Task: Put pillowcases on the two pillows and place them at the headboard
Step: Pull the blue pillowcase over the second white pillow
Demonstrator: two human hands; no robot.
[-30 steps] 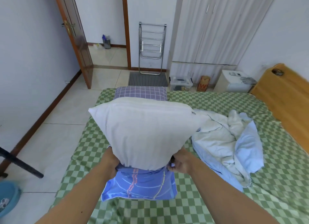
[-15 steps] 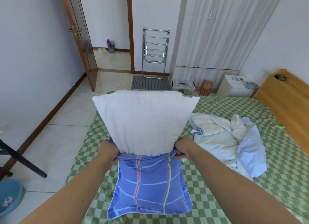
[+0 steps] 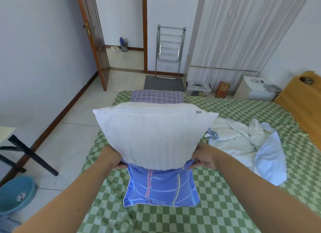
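Green checked bedding (image 3: pixel 225 189) covers the bed below both hands, with a crumpled pale sheet (image 3: pixel 243 142) lying beyond the right fingers and the wooden headboard (image 3: pixel 298 100) well apart to that side. Between the fingers stands the white pillow (image 3: pixel 152 133), upright, only its lower end inside the blue pillowcase (image 3: pixel 161 187), which hangs beneath the fingertips down to the bedding. The left hand (image 3: pixel 112 158) grips the case's opening at one side, fingers curled under the pillow's edge; the right hand (image 3: pixel 205 156) pinches the hem at the other. A second pillow in a purple grid case (image 3: pixel 157 96) lies past the white one.

The likely trouble, as I judge it: most of the pillow sits above the fingers, so it may topple away or pop out if either pinch slips, and its lower corners could bunch short of the case's corners.
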